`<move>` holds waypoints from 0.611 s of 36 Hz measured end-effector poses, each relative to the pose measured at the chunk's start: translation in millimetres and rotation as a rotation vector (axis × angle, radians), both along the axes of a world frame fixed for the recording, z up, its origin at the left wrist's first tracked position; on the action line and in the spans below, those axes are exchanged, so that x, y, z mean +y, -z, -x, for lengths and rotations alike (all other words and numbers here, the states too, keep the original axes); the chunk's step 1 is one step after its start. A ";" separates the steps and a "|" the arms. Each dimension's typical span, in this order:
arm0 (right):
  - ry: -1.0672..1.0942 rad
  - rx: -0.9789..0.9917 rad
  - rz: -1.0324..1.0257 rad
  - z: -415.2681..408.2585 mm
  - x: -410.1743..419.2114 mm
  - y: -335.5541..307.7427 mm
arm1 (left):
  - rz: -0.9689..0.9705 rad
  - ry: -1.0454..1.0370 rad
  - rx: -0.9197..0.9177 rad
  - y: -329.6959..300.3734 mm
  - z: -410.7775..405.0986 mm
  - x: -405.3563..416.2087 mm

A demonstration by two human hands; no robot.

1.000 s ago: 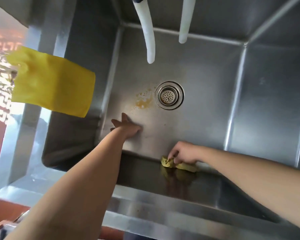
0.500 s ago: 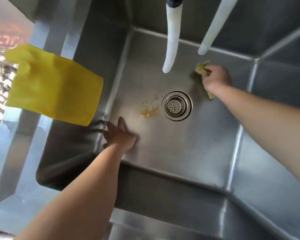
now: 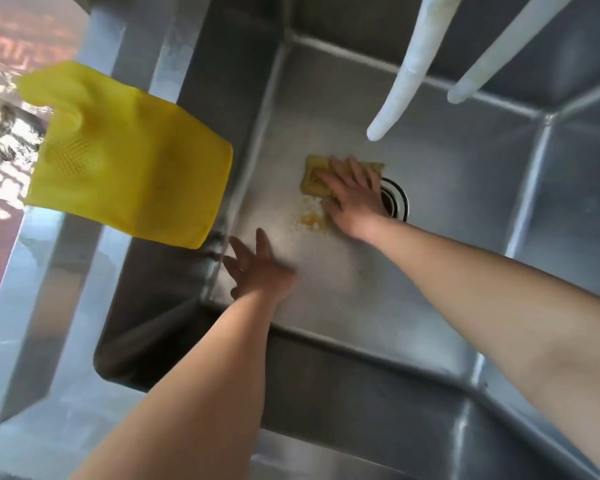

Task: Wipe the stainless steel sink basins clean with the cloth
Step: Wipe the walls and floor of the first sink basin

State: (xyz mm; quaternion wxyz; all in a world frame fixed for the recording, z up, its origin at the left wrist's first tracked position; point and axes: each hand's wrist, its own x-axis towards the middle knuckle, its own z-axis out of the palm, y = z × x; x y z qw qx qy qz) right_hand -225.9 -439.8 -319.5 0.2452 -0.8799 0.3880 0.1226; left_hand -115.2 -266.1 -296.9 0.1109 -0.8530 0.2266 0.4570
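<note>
I look down into a deep stainless steel sink basin [image 3: 343, 292]. My right hand [image 3: 354, 195] lies flat on a small yellow-green cloth [image 3: 314, 174], pressing it onto the basin floor just left of the round drain [image 3: 397, 200], which the hand partly hides. An orange-yellow stain [image 3: 310, 220] shows on the floor right below the cloth. My left hand [image 3: 257, 268], fingers spread and holding nothing, rests on the basin floor near the left wall.
A yellow rubber glove [image 3: 125, 161] hangs over the basin's left rim. Two white hose ends [image 3: 399, 88] [image 3: 492, 60] dangle from above over the back of the basin. A steel ledge [image 3: 42, 427] runs along the front left.
My right hand swept the cloth from the near edge to the far wall, then back to the left of the drain above the stain. My left hand stayed on the floor.
</note>
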 end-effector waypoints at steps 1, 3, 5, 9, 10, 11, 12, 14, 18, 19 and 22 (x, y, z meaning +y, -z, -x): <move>-0.061 -0.018 -0.015 -4.1 3.5 -0.8 | -0.001 0.001 0.002 0.6 -0.2 0.0; -0.182 -0.042 -0.044 -11.5 10.1 -1.7 | 0.001 -0.008 0.004 1.4 -0.8 0.0; -0.264 -0.072 -0.081 -15.7 17.4 -3.0 | 0.007 -0.019 0.005 1.6 -1.1 0.5; -0.385 -0.120 -0.069 -8.8 37.3 -5.7 | 0.011 -0.042 0.011 -0.7 -1.2 1.3; -0.426 -0.118 -0.055 -2.8 43.9 -5.6 | 0.012 -0.047 0.014 -1.1 -1.3 1.2; -0.466 -0.111 -0.043 5.0 50.6 -5.3 | 0.014 -0.046 0.018 -1.3 -1.5 1.0; -0.499 -0.105 -0.037 14.4 57.0 -4.8 | 0.017 -0.036 0.024 -1.1 -1.4 0.5; -0.533 -0.098 -0.044 36.0 68.9 -3.9 | 0.021 -0.015 0.033 -1.2 -0.8 -0.2; -0.484 -0.075 -0.076 78.2 87.5 -3.9 | 0.018 -0.035 0.027 -1.6 -0.3 -0.7; -0.464 -0.066 -0.087 86.9 91.2 -4.4 | 0.013 -0.038 0.028 -2.1 -0.9 -0.4; -0.420 -0.026 -0.104 111.4 102.5 -8.0 | 0.008 -0.087 0.039 -4.1 -1.7 -1.0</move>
